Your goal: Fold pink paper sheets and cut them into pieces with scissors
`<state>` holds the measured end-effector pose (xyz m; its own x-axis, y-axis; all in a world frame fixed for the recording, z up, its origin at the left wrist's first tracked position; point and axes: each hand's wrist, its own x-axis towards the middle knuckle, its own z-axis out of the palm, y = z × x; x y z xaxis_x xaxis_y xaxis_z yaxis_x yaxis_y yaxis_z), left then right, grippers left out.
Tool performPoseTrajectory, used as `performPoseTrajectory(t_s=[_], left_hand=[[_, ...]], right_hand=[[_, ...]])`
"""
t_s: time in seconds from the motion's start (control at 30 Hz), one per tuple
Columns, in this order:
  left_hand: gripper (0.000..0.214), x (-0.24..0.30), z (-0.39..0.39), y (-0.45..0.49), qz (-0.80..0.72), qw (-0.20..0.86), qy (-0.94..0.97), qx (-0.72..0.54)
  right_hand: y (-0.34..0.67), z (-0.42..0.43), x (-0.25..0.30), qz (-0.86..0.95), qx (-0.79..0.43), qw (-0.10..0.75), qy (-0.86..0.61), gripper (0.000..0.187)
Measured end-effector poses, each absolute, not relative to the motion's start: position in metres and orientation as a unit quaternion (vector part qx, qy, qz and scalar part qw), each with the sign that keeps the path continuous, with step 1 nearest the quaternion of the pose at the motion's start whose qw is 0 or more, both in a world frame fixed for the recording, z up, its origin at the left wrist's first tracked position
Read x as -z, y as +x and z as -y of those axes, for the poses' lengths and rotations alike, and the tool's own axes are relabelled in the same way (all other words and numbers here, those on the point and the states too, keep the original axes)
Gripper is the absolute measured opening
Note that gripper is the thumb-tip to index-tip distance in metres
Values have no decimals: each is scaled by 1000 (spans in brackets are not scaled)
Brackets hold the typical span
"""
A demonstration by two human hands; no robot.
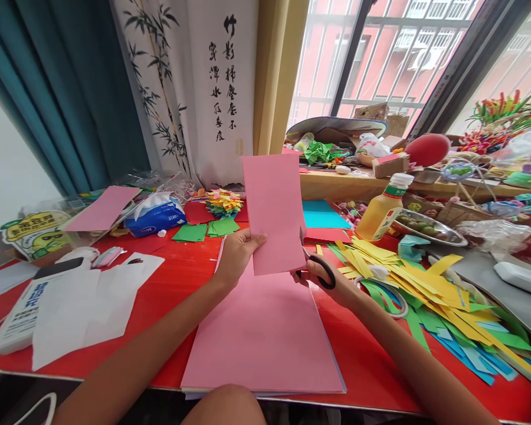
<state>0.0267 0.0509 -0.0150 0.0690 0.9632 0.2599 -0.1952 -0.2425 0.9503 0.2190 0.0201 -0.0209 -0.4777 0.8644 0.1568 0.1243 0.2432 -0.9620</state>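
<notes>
Pink sheet (274, 212) being held upright above worktop (177, 277) by left hand (235, 255), fingers clenched on its lower left edge. Scissors (319, 267) being gripped by right hand (331, 282) at sheet's lower right edge; fingers threaded thru handles, blades mostly hidden, gap can't be told. Step judged: cut being started. Next move calling for sheet kept taut, blades lined up w/ edge. Pink paper stack (261, 330) lying below; yellow strips (420, 277) piled at right.

Bare red counter (181, 283) lies open left of the flat pink paper stack (261, 336). Farther left, white paper sheets (84, 307) block the way. To the right, a heap of yellow, green and blue paper strips (442, 301) and a tilted orange juice bottle (383, 209) crowd the surface.
</notes>
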Motion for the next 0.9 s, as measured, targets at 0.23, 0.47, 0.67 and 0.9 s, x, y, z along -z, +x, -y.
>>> performPoseTrajectory(t_s=[0.23,0.47,0.67,0.9], left_hand=[[25,15,-49,28,-366,477,565,-565],[28,18,-49,28,-368,470,573,-561],[29,20,-49,28,-363,475,572,-563],[27,19,-49,29,-367,471,571,-564]], right_hand=[[223,-25,30,687,-489,374,-385,36],[218,-22,26,666,-481,395,-412,32],[212,-19,27,655,-463,411,-432,36],[211,-21,30,656,-455,420,-432,39]])
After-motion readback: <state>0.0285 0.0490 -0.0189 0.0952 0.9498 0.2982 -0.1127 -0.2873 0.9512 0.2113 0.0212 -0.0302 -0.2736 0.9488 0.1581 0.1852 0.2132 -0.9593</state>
